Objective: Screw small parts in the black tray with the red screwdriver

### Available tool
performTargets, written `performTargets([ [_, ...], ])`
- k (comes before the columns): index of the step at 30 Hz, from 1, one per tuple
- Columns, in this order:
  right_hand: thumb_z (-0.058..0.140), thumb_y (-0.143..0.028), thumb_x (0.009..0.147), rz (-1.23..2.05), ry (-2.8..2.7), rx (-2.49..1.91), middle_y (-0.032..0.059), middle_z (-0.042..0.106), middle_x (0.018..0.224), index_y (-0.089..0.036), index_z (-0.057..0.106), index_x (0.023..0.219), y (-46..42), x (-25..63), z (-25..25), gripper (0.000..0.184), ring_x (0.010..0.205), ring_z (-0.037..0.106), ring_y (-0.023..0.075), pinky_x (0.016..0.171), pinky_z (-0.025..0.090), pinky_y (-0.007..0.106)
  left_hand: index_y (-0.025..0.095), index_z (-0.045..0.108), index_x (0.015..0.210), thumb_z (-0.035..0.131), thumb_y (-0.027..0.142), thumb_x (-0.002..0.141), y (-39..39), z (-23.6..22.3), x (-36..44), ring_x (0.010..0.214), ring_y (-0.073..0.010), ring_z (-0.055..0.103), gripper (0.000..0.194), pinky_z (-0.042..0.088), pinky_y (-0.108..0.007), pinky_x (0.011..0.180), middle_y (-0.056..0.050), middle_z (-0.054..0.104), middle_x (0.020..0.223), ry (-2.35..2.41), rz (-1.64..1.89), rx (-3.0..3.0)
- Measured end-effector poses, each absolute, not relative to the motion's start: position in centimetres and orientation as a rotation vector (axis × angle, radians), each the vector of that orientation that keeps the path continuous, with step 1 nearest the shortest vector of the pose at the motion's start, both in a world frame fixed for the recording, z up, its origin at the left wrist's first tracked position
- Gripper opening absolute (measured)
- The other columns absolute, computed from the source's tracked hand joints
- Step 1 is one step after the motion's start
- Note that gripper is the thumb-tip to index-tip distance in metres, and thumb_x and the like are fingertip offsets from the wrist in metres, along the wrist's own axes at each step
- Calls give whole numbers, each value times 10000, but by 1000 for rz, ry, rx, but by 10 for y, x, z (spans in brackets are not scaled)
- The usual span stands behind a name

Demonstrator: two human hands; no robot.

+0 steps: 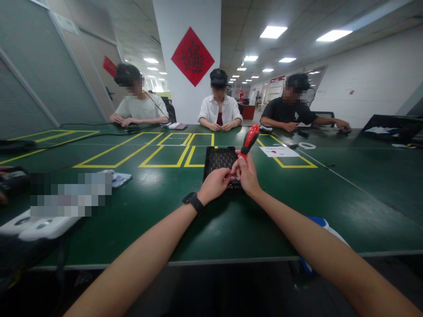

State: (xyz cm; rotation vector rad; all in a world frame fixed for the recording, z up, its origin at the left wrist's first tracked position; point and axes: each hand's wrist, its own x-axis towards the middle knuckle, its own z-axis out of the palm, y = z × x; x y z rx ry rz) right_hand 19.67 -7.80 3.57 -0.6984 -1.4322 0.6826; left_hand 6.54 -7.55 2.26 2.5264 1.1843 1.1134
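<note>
A screwdriver with a red and black handle point(249, 141) points up and slightly right, held in my right hand point(248, 175). My left hand point(214, 184), with a black band on its wrist, has its fingers closed close to my right fingertips. What those fingers pinch, if anything, is too small to make out, and the screwdriver's lower end is hidden among the fingers. Just under and behind both hands lies a black case point(220, 152) with a patterned inside of small pieces or slots. My hands cover its near right part.
Yellow tape outlines point(161, 166) mark the green table point(148, 237). A paper sheet point(280, 152) and a white ring point(307, 145) lie to the right. White devices point(42, 226) stand at the left. Beneath my right forearm is a blue and white item point(322, 224). Three people sit across.
</note>
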Motion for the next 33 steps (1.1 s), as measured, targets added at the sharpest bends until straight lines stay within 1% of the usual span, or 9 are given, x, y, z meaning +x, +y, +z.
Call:
performTargets([
  [2, 350, -430, 889, 710, -1439, -698, -57, 514, 573, -194, 441, 1117, -77, 197, 36, 340, 396, 380, 49, 410, 318, 169, 156, 592, 785, 475, 215, 833, -75, 23, 66, 699, -131, 546, 140, 377, -229, 631, -33, 624, 774, 1130, 1090, 2540],
  [5, 366, -432, 882, 721, -1419, -694, -59, 519, 579, -197, 436, 1110, -76, 198, 36, 334, 387, 371, 46, 398, 309, 167, 162, 595, 816, 457, 197, 840, -76, 25, 66, 737, -137, 556, 144, 385, -232, 655, -36, 630, 813, 1096, 1075, 2555],
  [9, 383, -436, 874, 723, -1376, -679, -64, 515, 574, -203, 435, 1086, -76, 198, 38, 319, 378, 357, 42, 379, 282, 163, 166, 582, 803, 546, 261, 798, -78, 26, 67, 724, -140, 543, 101, 382, -241, 656, -28, 614, 792, 1176, 1124, 2564],
  [13, 396, -436, 869, 771, -1377, -657, -69, 515, 568, -209, 428, 1081, -77, 197, 38, 312, 358, 353, 41, 352, 250, 165, 165, 556, 738, 614, 315, 749, -75, 23, 66, 646, -127, 511, 161, 352, -232, 592, -7, 589, 718, 1218, 1094, 2561],
  [16, 386, -429, 874, 807, -1396, -626, -67, 519, 562, -204, 430, 1085, -77, 197, 37, 311, 354, 364, 44, 347, 248, 167, 160, 564, 731, 584, 288, 773, -72, 20, 65, 635, -126, 505, 136, 331, -230, 576, -11, 589, 703, 1216, 1091, 2576],
  [21, 347, -442, 883, 807, -1414, -643, -61, 529, 564, -193, 431, 1110, -76, 198, 36, 347, 353, 342, 44, 360, 267, 172, 160, 599, 805, 491, 199, 823, -73, 21, 64, 705, -131, 547, 116, 356, -226, 631, -26, 628, 771, 1119, 1072, 2556],
  [25, 371, -438, 876, 779, -1422, -659, -59, 525, 572, -193, 435, 1112, -76, 198, 36, 345, 374, 360, 46, 369, 272, 168, 162, 569, 787, 539, 251, 799, -76, 24, 66, 644, -119, 527, 95, 349, -217, 597, -4, 609, 713, 1165, 1097, 2505],
  [29, 383, -433, 875, 768, -1420, -659, -64, 517, 565, -200, 430, 1107, -79, 197, 37, 332, 371, 366, 46, 365, 274, 167, 164, 544, 748, 619, 311, 742, -77, 24, 66, 603, -113, 508, 166, 342, -214, 566, 7, 590, 674, 1209, 1128, 2454],
  [33, 385, -437, 872, 774, -1425, -653, -64, 524, 566, -203, 424, 1111, -78, 197, 38, 337, 366, 369, 44, 361, 270, 165, 158, 560, 732, 599, 302, 761, -75, 23, 66, 609, -117, 512, 152, 347, -219, 570, -6, 593, 676, 1201, 1098, 2483],
])
